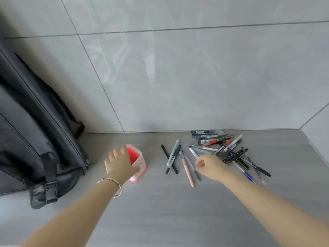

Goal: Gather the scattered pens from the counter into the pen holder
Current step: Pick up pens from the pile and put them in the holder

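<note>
A pink and white pen holder (140, 158) stands upright on the grey counter (160, 211), its mouth showing no pens. My left hand (120, 164), with a bracelet on the wrist, wraps around its left side. Several pens lie scattered to the right: a black and grey-blue group (171, 158), a peach pen (187, 172), and a dense pile (229, 148) against the wall. My right hand (211, 167) hovers over the pile's left edge with fingers curled. The near end of a white pen (193, 152) meets its fingertips; whether they grip it is unclear.
A dark grey backpack (35, 139) leans against the tiled wall (178, 77) at the left, close to the holder. A side wall (318, 132) closes the counter on the right. A blue pen (249, 176) lies just right of my right forearm.
</note>
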Motion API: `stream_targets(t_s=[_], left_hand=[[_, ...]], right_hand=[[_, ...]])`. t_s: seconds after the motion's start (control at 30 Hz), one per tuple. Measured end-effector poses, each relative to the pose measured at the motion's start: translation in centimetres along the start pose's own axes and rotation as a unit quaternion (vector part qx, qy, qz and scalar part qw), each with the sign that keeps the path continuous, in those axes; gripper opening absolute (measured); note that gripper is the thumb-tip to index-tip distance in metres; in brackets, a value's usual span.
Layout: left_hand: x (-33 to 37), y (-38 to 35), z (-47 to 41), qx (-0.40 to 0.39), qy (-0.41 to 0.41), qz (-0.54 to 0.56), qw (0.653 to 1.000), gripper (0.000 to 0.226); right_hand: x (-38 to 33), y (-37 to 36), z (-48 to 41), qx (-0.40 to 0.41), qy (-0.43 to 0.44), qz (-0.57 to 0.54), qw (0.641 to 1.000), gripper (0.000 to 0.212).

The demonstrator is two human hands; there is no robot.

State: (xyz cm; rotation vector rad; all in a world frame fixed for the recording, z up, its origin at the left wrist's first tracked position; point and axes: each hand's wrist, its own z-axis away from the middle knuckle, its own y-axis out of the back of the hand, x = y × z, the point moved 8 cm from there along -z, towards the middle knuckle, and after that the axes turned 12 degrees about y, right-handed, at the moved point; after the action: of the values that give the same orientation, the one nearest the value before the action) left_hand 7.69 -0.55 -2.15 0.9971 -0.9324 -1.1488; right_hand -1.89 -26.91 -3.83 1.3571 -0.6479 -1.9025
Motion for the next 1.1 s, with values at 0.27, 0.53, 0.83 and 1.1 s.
stream_targets(t_s=[0.27, 0.53, 0.83, 1.1], left_hand=[[-1.1, 0.8, -0.7, -0.020, -0.039, 0.189, 0.981, 0.085], [0.4, 1.2, -0.4, -0.055, -0.135, 0.265, 0.953, 0.088], [6.1, 1.5, 2.7, -0.032, -0.218, 0.235, 0.947, 0.090], [13.5, -1.6, 10.0, -0.081, -0.303, 0.223, 0.923, 0.084]], right_hand=[[-1.3, -5.0, -6.2, 0.036, -0.053, 0.158, 0.985, 0.024], [1.9, -6.7, -7.0, 0.050, -0.194, 0.151, 0.968, 0.032], [-3.7, 7.3, 2.4, 0.375, 0.007, -0.351, 0.858, 0.015], [-2.6, 4.9, 5.3, 0.296, 0.025, -0.389, 0.872, 0.023]])
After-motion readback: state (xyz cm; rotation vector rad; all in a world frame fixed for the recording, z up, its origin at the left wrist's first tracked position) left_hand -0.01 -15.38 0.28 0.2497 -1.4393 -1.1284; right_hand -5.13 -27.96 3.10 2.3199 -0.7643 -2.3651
